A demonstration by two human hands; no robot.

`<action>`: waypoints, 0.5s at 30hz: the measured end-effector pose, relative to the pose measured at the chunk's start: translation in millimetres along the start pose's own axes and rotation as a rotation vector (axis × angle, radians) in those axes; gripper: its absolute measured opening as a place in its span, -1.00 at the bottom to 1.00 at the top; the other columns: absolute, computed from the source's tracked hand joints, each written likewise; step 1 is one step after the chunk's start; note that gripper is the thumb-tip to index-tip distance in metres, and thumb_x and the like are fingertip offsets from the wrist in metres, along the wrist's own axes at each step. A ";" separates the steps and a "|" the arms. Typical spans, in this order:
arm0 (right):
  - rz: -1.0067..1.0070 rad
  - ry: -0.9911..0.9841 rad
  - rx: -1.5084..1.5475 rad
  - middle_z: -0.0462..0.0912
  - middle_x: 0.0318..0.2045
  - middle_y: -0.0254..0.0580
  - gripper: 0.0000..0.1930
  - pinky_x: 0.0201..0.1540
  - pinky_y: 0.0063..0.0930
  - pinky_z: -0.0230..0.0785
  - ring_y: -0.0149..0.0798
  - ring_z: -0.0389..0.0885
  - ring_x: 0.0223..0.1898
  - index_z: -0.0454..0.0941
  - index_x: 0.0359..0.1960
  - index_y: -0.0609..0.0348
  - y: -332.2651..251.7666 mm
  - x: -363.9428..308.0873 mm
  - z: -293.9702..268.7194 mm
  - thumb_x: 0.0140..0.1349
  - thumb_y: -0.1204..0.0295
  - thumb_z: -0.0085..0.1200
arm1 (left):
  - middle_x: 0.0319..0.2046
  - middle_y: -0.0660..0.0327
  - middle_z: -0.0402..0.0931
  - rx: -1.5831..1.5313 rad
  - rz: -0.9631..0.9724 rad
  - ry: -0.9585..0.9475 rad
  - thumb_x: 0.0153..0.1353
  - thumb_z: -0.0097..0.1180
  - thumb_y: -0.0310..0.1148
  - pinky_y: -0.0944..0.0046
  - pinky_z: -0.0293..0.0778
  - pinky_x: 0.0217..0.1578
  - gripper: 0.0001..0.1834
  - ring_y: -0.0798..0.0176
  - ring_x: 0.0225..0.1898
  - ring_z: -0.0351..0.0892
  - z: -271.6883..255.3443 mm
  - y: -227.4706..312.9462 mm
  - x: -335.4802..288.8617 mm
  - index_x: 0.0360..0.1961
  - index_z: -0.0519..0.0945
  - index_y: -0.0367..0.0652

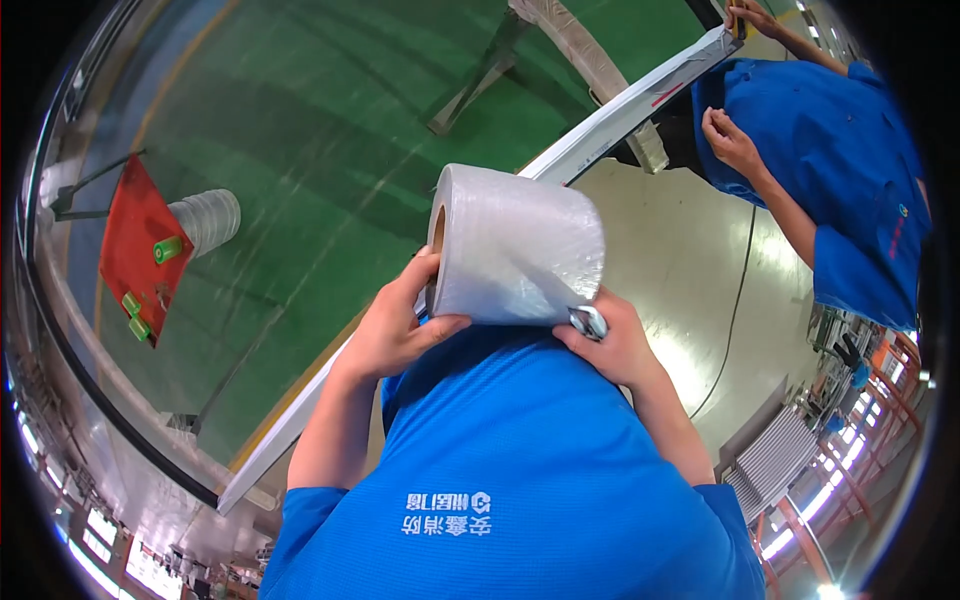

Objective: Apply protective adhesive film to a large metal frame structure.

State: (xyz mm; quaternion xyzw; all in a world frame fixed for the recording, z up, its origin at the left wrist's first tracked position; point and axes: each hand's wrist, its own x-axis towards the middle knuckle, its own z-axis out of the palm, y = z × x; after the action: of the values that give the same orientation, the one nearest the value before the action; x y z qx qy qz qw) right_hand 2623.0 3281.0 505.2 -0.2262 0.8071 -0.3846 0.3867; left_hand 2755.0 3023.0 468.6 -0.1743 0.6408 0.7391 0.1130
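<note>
Roll of clear film (520, 245): gripped between left hand (388, 328), at open-core end, and right hand (624, 342), at opposite end. Showed no strip drawn off; judged unrolling still undone. Beside right grip, couldn't identify small shiny object (588, 322); couldn't see right fingers behind roll. Beyond grip, saw long white bar (622, 108), middle hidden.
</note>
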 end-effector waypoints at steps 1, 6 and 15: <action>-0.009 -0.027 0.022 0.61 -0.23 -0.15 -0.66 -0.08 -0.39 0.39 -0.23 0.57 -0.19 0.57 -0.15 0.26 2.2 1.0 -0.7 0.05 0.39 0.32 | 0.06 0.02 0.47 0.043 0.000 -0.014 0.06 0.34 -0.32 0.16 0.26 0.21 -0.34 0.09 0.16 0.42 -1.2 -2.2 -1.0 0.18 0.38 -0.28; -0.021 -0.020 0.129 0.58 -0.23 -0.19 -0.67 -0.16 -0.45 0.38 -0.35 0.51 -0.26 0.55 -0.29 0.24 9.0 2.9 -5.4 0.09 0.27 0.37 | 0.17 0.02 0.39 0.122 -0.072 -0.028 0.01 0.36 -0.40 0.14 0.20 0.26 -0.32 0.04 0.28 0.31 -2.8 -12.6 -10.3 0.18 0.38 -0.25; 0.224 0.080 0.549 0.54 -0.22 -0.27 -0.62 -0.18 -0.52 0.31 -0.45 0.44 -0.23 0.41 -0.37 0.18 5.4 5.4 2.8 0.11 0.20 0.36 | 0.01 0.12 0.52 0.018 -0.020 -0.041 -0.02 0.46 -0.30 0.21 0.33 0.16 -0.23 0.23 0.08 0.47 -0.3 -39.5 -21.5 0.18 0.35 -0.31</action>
State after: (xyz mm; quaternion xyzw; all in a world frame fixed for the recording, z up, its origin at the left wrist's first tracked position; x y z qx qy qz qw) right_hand 2621.6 3279.5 497.3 -0.0071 0.7075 -0.5520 0.4413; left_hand 2790.1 3030.0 441.4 -0.1646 0.6430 0.7356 0.1351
